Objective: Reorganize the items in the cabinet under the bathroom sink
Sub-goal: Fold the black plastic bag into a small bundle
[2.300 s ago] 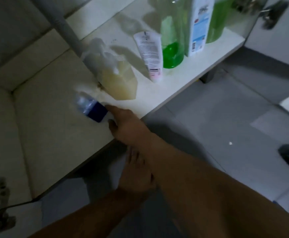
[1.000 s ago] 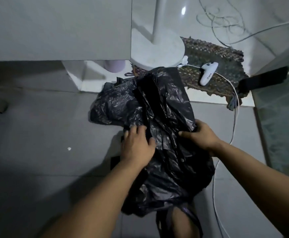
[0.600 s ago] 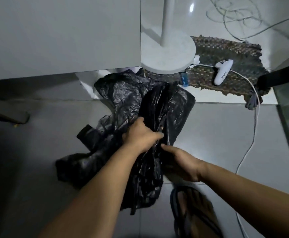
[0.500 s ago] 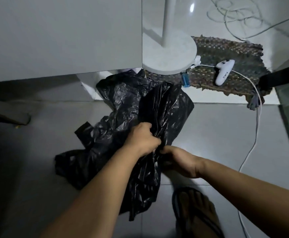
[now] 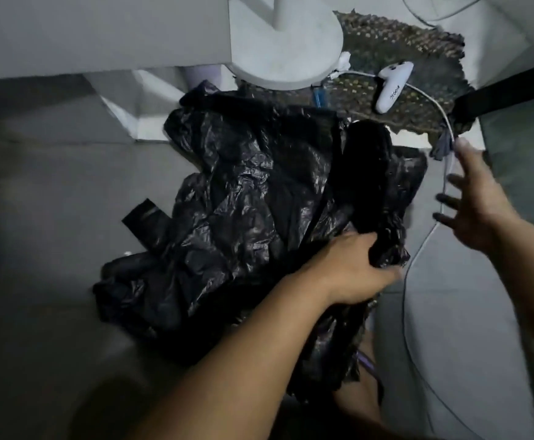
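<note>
**A:** What is closest to the camera?

**B:** Two bare forearms reach forward over a grey tiled floor (image 5: 52, 281). The left hand (image 5: 351, 273) grasps a crumpled black plastic bag (image 5: 243, 223), its fingers curled into a bunched fold at the bag's right edge. Below that hand, part of the bag hangs down over a foot in a sandal (image 5: 365, 379).

**A:** And the other hand?

**B:** The right hand (image 5: 478, 204) is released, fingers spread and relaxed, holding nothing. It hovers to the right of the bag and apart from it, and looks blurred.

**A:** Where does the bag lie?

**B:** It spreads out on the floor ahead and to the left of the left hand, wrinkled and glossy, with a flat strip sticking out on its far left side.

**A:** What is beyond the hands?

**B:** A thin white cable (image 5: 418, 249) runs along the floor between the two hands and on under the right hand. Farther out is a dark woven mat (image 5: 392, 49) with a white handheld controller (image 5: 392, 85) lying on it. Left of the mat stands a round white stand base (image 5: 286, 49), and a pale cabinet panel (image 5: 100, 30) fills the far left.
</note>
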